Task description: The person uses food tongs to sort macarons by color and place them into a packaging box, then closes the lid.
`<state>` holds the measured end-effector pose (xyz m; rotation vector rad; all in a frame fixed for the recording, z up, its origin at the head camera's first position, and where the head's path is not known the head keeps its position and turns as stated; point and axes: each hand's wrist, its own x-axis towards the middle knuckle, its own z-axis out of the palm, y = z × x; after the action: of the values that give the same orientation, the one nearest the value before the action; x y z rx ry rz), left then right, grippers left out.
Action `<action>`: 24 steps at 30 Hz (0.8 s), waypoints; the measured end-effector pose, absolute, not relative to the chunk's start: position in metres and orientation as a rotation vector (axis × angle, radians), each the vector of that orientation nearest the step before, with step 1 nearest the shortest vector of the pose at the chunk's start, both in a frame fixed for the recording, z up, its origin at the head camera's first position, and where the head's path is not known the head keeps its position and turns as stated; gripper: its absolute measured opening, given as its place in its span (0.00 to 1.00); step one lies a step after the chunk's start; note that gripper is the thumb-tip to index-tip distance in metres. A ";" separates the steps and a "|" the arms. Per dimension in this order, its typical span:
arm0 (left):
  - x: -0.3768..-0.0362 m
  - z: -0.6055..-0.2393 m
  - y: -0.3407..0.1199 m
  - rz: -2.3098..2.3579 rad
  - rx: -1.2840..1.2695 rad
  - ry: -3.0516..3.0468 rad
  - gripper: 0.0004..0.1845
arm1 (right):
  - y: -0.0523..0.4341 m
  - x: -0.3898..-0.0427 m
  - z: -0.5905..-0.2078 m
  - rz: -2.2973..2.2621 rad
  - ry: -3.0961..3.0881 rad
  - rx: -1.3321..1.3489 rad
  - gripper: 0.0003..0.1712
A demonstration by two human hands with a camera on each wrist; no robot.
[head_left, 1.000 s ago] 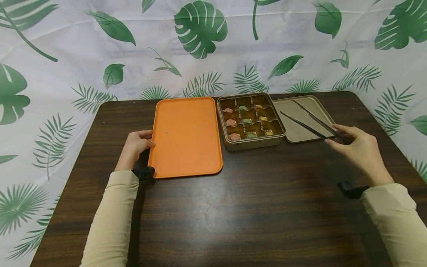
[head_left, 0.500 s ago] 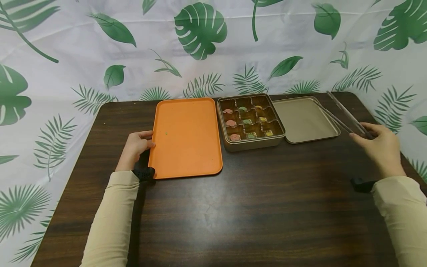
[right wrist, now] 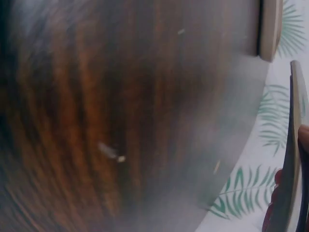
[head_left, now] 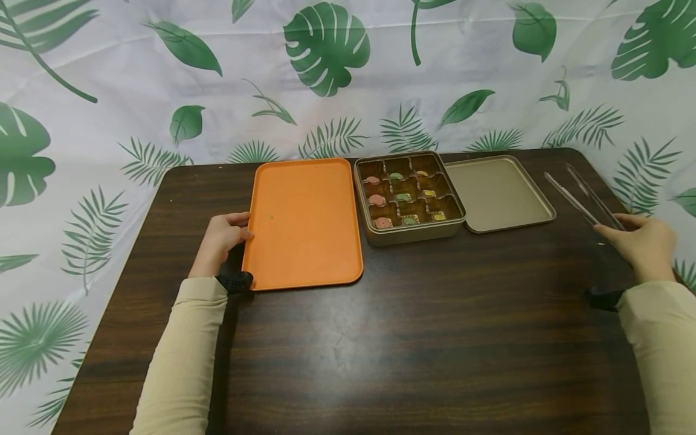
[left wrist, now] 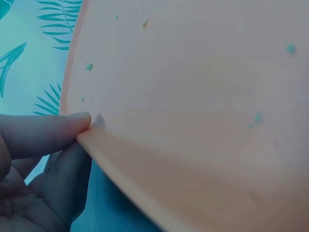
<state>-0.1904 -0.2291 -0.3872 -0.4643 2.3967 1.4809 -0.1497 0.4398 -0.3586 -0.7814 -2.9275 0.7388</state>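
My left hand (head_left: pixel 222 237) pinches the left rim of an orange tray (head_left: pixel 301 248). In the left wrist view its thumb lies on top of the tray rim (left wrist: pixel 120 186), with the other fingers underneath. On the far right, my right hand (head_left: pixel 647 241) holds a pair of tongs (head_left: pixel 570 198) over the table. Their two arms stand apart, tips pointing away, with nothing between them. Only part of the tongs (right wrist: pixel 291 159) shows at the edge of the right wrist view. Right of the tray sits a tin (head_left: pixel 418 234) with a divided brown insert; red, green and yellow pieces lie in its compartments.
A flat beige lid (head_left: pixel 497 193) lies just right of the tin. Small green crumbs (left wrist: pixel 89 67) are scattered on the tray, and a pale crumb (right wrist: pixel 121 158) lies on the dark wooden table (head_left: pixel 413 344). A leaf-patterned cloth (head_left: pixel 228 90) hangs behind.
My right hand has moved right with the tongs, from over the lid to beyond its right side. My left hand and the tray have stayed put.
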 end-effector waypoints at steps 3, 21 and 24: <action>-0.191 -0.387 -0.229 1.484 -0.470 2.398 0.31 | 0.443 -0.149 -0.360 0.730 -2.948 -0.783 0.38; -0.190 -0.385 -0.227 1.480 -0.460 2.389 0.32 | 0.455 -0.148 -0.371 0.778 -3.069 -0.822 0.41; -0.190 -0.385 -0.227 1.483 -0.458 2.388 0.32 | 0.455 -0.149 -0.371 0.777 -3.096 -0.818 0.41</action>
<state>-0.1901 -0.2271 -0.3849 -0.4584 2.3884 1.4831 -0.1485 0.4550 -0.3707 -0.8185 -3.0962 0.7769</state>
